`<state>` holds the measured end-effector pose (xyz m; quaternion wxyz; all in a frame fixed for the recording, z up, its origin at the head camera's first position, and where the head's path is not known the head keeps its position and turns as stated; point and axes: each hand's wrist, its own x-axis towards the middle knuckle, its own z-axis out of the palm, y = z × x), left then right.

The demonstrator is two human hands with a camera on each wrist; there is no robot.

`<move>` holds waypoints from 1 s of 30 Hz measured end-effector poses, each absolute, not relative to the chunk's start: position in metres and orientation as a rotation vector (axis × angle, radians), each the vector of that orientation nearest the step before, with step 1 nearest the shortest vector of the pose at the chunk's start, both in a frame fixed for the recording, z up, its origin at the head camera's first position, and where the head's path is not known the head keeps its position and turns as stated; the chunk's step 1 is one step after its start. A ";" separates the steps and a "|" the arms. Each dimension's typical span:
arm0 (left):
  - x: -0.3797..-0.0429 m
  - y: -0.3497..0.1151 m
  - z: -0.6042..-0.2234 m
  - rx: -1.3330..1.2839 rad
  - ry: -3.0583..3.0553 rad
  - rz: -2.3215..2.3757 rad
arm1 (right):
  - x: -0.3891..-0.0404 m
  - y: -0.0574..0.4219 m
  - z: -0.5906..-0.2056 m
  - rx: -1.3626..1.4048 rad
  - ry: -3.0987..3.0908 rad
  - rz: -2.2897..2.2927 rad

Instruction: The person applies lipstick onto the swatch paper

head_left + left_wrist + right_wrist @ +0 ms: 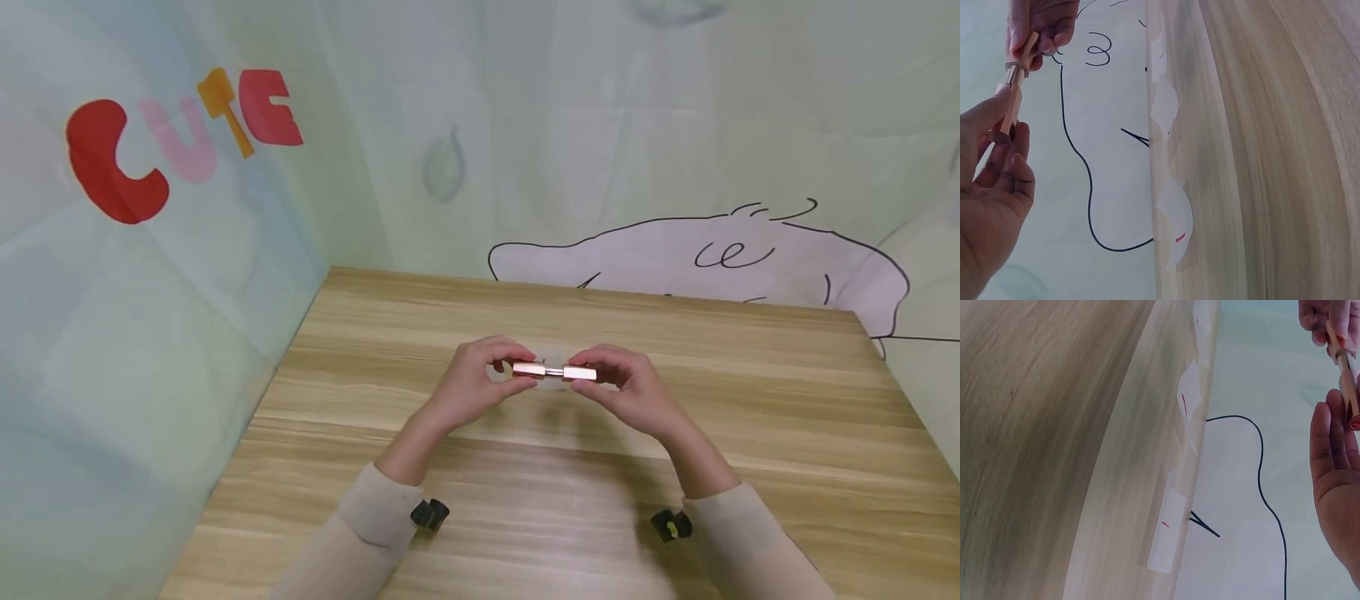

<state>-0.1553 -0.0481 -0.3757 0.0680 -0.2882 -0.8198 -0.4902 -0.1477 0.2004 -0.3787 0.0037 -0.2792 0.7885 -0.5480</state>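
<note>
A slim rose-gold lipstick (553, 372) is held level above the table, its two halves drawn partly apart with a shiny silver neck showing between them. My left hand (472, 382) pinches the left half between thumb and fingers. On the other side, my right hand (633, 387) pinches the right half the same way. Up close in the left wrist view, the lipstick (1015, 94) has a ring at the neck where the far half begins. A reddish round end of the tube (1355, 422) shows in the right wrist view.
The wood-grain table (525, 500) lies under both hands. Behind it hangs a pale curtain (600, 150) with a cartoon outline, and a curtain with "CUTE" letters (270, 108) borders the left. White paper pieces (1175, 219) lie along the table's far edge.
</note>
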 end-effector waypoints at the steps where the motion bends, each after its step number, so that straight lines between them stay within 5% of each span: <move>1: -0.156 -0.047 -0.375 -0.882 -2.461 -1.484 | -0.149 0.200 -0.379 -0.878 2.471 -1.711; 30: -0.149 -0.031 -0.374 -0.893 -2.412 -1.502 | -0.138 0.183 -0.366 -0.951 2.556 -1.658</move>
